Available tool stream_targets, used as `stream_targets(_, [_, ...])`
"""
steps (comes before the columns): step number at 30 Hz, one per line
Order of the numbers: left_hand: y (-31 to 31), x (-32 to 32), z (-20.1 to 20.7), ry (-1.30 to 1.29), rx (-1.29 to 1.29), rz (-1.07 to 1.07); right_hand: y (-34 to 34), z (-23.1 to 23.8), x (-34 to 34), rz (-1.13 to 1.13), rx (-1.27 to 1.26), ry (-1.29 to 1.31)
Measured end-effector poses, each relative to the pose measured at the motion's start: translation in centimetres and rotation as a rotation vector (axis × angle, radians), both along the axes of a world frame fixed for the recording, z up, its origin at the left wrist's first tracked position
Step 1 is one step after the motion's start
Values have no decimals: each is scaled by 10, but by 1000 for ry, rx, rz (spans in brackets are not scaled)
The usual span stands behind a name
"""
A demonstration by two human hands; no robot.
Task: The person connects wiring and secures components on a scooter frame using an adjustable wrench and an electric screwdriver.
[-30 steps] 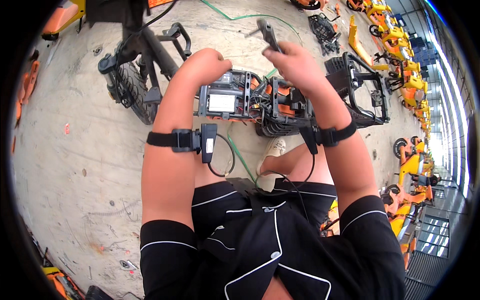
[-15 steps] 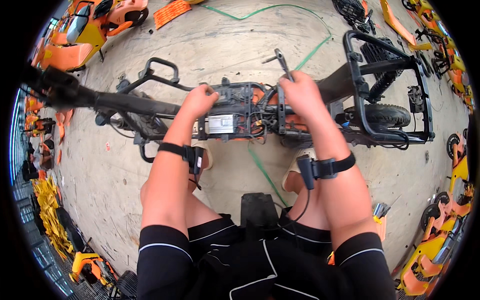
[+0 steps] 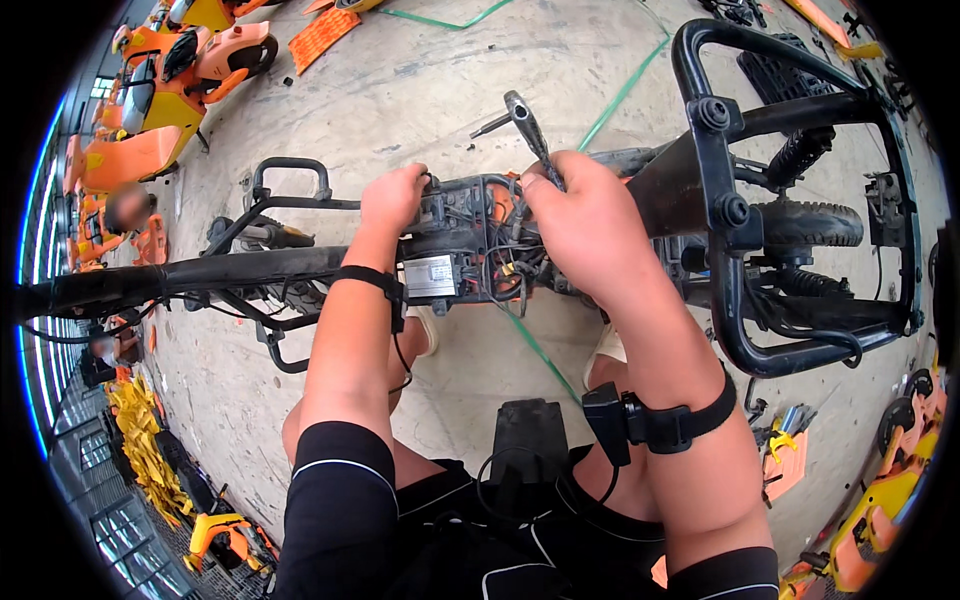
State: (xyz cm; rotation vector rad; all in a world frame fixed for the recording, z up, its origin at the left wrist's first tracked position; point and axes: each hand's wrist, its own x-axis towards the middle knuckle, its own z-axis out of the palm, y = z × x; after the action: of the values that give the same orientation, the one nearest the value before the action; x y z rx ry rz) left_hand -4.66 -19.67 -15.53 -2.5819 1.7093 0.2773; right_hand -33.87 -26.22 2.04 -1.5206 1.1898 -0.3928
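A stripped black scooter frame (image 3: 215, 274) spans the view in front of me, its tangle of wires (image 3: 514, 246) and a silver controller box (image 3: 429, 276) exposed in the middle. My right hand (image 3: 590, 215) is closed round the handle of a socket wrench (image 3: 528, 128), whose head and thin shaft point up and away, above the frame. On the frame's far side, left of the wiring, my left hand (image 3: 393, 203) rests with fingers curled; what they grip is hidden. A black tubular rear rack (image 3: 742, 320) rises at the right, with the rear wheel (image 3: 812, 224) behind it.
Orange and yellow scooters (image 3: 175, 85) stand at the upper left, with more scooter parts (image 3: 860, 515) at the lower right. Yellow panels (image 3: 140, 440) are piled at the lower left. Tools (image 3: 785, 440) lie on the floor beside my right arm. A green strap (image 3: 622, 100) crosses the floor.
The rear rack looks larger and nearer, and the front tube lies lower in the view. My left hand has shifted slightly left. My right hand still holds the wrench, its head now further left.
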Motion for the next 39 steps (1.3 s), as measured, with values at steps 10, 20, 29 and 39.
stream_targets(10, [-15, -8, -9, -47, 107, 79, 0, -3, 12, -34, 116, -32])
stream_targets(20, [-23, 6, 8, -35, 267, -59, 1, 6, 34, 27, 192, -67])
stream_targets(29, [-22, -1, 8, 20, 223, 110, -9, 7, 37, 58, 189, 8])
stream_targets(39, [-20, -3, -10, 37, 93, 202, -13, -8, 42, 7, 84, -29])
